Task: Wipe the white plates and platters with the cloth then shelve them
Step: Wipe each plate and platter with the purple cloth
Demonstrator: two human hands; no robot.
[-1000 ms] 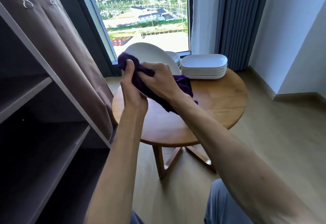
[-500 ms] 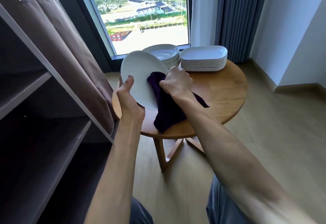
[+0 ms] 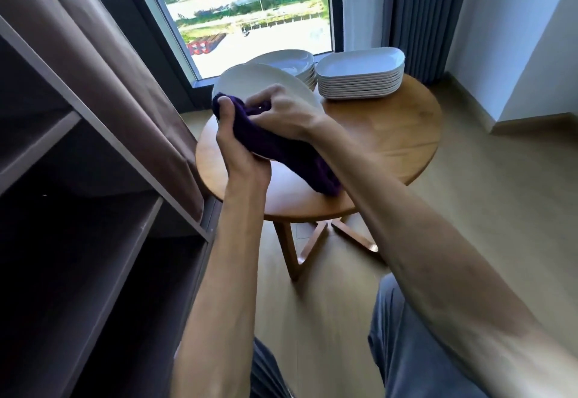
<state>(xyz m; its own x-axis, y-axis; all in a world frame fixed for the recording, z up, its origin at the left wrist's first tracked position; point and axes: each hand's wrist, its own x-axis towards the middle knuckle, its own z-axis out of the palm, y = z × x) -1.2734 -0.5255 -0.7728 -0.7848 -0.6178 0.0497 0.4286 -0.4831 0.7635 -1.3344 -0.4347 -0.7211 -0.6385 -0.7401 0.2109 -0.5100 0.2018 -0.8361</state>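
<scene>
So this is the wiping step, no shelving happening yet. The left hand [image 3: 240, 150] is holding a white plate [image 3: 259, 84] tilted up over the near edge of the round wooden surface [image 3: 391, 134], thumb wrapped over the rim and partly over the purple cloth [image 3: 281, 150]. The right hand [image 3: 281, 112] is bunching that cloth with curled fingers [image 3: 269, 97] and pressing it against the plate's face, while the loose end is hanging down toward the surface.

Plenty is waiting: a stack of round plates [image 3: 291, 62] and a stack of rectangular platters [image 3: 359, 78] are sitting at the far side by the window, well apart from the hands.

My guess for the next move: finishing the wipe across the plate, then swinging it left to the dark shelf unit [image 3: 93, 209], which probably means keeping a firm grip with the left hand alone.
</scene>
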